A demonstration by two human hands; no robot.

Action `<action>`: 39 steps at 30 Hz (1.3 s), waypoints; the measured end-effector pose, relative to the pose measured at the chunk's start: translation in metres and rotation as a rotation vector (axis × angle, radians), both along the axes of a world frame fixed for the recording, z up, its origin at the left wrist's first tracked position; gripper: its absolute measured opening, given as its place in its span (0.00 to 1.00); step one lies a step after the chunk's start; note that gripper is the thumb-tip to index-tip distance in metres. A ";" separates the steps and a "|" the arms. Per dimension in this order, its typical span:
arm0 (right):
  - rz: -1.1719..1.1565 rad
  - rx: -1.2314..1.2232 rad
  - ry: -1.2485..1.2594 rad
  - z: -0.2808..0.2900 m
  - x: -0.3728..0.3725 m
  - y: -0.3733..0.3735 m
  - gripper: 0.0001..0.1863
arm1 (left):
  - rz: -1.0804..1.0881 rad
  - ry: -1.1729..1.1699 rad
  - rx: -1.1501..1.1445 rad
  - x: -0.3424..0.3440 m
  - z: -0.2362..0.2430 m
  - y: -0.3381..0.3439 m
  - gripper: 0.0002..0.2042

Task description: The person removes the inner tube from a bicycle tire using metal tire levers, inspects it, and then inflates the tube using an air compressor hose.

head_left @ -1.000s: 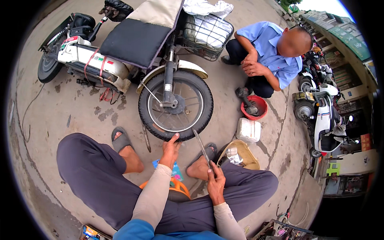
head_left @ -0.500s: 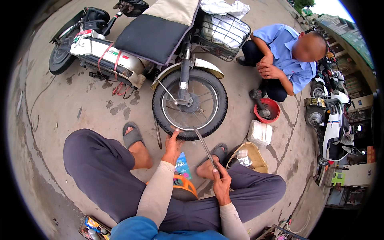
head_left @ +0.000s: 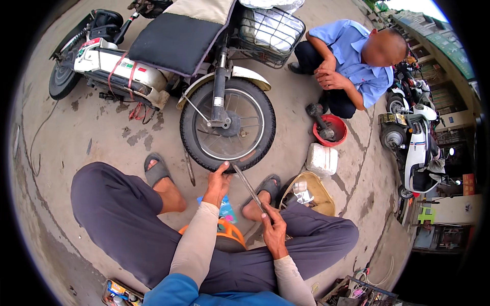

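Observation:
An electric scooter's front wheel [head_left: 228, 123] with a black tyre stands on the concrete in front of me. My left hand [head_left: 218, 181] presses against the tyre's lower edge. A long metal tyre lever [head_left: 249, 187] runs from the tyre's bottom rim down to my right hand [head_left: 273, 230], which grips its lower end. A second metal lever [head_left: 189, 167] lies on the ground left of the wheel. My feet in grey sandals sit on either side of my hands.
A person in a blue shirt [head_left: 352, 62] squats at the upper right beside a red basin [head_left: 329, 130] and a white container [head_left: 321, 159]. A tan basket [head_left: 309, 192] holds tools by my right knee. Parked scooters [head_left: 414, 138] stand on the right. A wire basket [head_left: 269, 31] is mounted above the wheel.
The view has drifted so the wheel and hands sit further right and lower. My right hand has kept hold of the lever at the tyre; my left hand stays on the tyre.

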State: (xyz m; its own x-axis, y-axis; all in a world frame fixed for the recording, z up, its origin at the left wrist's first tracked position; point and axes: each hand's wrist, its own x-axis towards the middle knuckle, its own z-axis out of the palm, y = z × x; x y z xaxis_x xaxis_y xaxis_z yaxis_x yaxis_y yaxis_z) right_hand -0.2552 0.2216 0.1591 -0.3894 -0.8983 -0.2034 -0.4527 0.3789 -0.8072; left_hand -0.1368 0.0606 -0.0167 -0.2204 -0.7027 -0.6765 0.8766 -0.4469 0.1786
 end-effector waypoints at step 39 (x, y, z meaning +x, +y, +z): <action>0.949 0.223 1.341 0.042 -0.028 -0.307 0.08 | 0.175 0.017 0.061 0.034 0.013 -0.005 0.12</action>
State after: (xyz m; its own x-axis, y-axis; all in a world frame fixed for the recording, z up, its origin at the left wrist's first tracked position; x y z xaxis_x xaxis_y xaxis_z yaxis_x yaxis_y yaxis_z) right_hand -0.2833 -0.0858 0.2010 0.2517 -0.9038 -0.3461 -0.8585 -0.3736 0.3513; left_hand -0.1025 0.0554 -0.0038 -0.1098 -0.6891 -0.7163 0.9446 -0.2967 0.1406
